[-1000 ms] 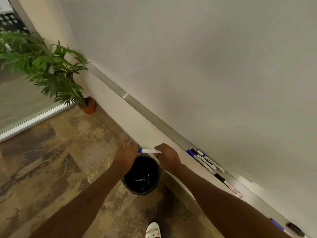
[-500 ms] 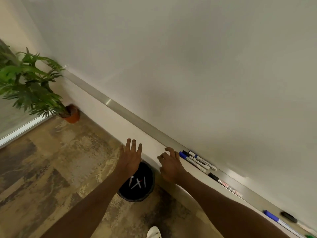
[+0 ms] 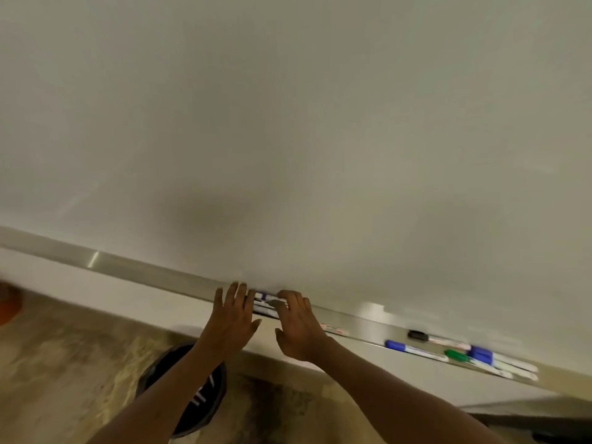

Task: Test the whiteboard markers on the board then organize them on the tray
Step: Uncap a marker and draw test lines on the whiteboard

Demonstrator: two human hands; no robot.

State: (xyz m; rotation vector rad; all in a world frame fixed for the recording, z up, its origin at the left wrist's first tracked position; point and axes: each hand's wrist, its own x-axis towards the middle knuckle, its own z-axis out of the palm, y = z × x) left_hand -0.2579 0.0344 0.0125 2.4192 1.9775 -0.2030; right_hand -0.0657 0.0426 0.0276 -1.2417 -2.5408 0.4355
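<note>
Black bin (image 3: 213, 411) took what I held; my left hand (image 3: 232, 315) and right hand (image 3: 296, 325), empty and spread, reach the tray's (image 3: 153, 272) next markers (image 3: 266, 297).

Bare left hand (image 3: 235, 312), bare right hand (image 3: 298, 328)

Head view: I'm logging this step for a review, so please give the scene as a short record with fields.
Left hand: fingers straight, at the marker cluster
Right hand: fingers spread over the same cluster; contact blurred
Marker cluster: on the tray, between both hands
Other markers: lying farther right on the tray
Bin: on the floor below, markers inside
</note>
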